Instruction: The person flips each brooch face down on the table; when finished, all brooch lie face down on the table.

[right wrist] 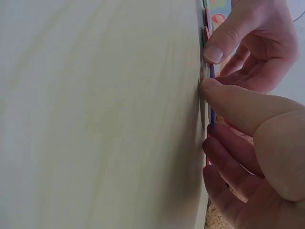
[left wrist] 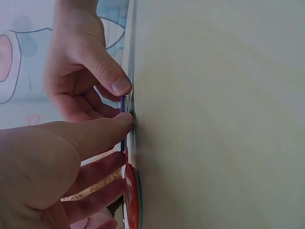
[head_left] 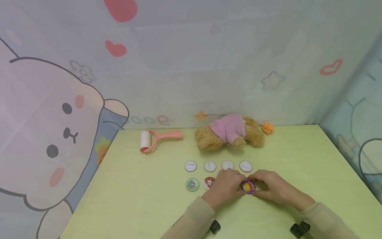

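Observation:
A round purple pin badge (head_left: 247,187) with a yellow figure is pinched by both hands, just above or on the table. My left hand (head_left: 226,186) grips its left edge and my right hand (head_left: 273,187) its right edge, thumbs and fingers on the rim. The wrist views show the purple badge (left wrist: 123,138) edge-on, near the tabletop. Left of the left hand lie a green badge (head_left: 192,184) and a red badge (head_left: 209,182), the latter partly covered by that hand. Behind, several badges lie back side up with pins showing, including a white-backed badge (head_left: 246,166).
A pink-handled lint roller (head_left: 165,135) lies at the back left of the pale table (head_left: 134,199). A brown plush bear (head_left: 229,131) in a pink top lies along the back edge, with a small orange object (head_left: 268,127) beside it. A printed curtain (head_left: 185,66) hangs behind.

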Demonstrator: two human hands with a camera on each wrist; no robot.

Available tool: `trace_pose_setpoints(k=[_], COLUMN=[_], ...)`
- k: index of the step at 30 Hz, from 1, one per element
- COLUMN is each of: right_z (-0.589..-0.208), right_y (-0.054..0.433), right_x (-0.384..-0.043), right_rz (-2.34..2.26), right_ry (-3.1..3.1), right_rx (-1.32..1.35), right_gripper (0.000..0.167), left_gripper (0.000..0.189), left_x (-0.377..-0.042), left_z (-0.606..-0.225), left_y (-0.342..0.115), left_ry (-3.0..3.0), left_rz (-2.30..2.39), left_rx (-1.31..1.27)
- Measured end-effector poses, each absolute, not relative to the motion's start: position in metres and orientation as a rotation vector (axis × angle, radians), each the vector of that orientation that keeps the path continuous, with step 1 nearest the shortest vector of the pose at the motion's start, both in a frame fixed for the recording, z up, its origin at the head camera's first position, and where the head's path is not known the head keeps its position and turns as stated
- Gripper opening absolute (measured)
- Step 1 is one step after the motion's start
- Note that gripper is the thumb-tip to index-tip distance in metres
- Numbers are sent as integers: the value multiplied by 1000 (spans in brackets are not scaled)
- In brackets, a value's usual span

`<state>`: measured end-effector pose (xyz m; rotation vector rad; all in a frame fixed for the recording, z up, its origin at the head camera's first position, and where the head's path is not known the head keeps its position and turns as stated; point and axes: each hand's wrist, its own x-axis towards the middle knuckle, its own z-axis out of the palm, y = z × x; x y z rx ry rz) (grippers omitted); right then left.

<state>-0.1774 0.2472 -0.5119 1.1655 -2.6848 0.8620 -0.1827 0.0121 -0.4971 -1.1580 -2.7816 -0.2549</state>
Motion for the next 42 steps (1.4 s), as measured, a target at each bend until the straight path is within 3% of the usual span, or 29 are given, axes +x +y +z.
trace_pose_setpoints(k=[42], right_z=[-511], right_y=[253], right_x=[-172], right_rz=[1251], right_ry=[-2623], right_rx=[1126], right_gripper=[23], left_gripper=[24], left_x=[-182], left_z=[-495], left_y=[7], left_ry=[-2740], left_rz=[-430], left_rx=[-1208])
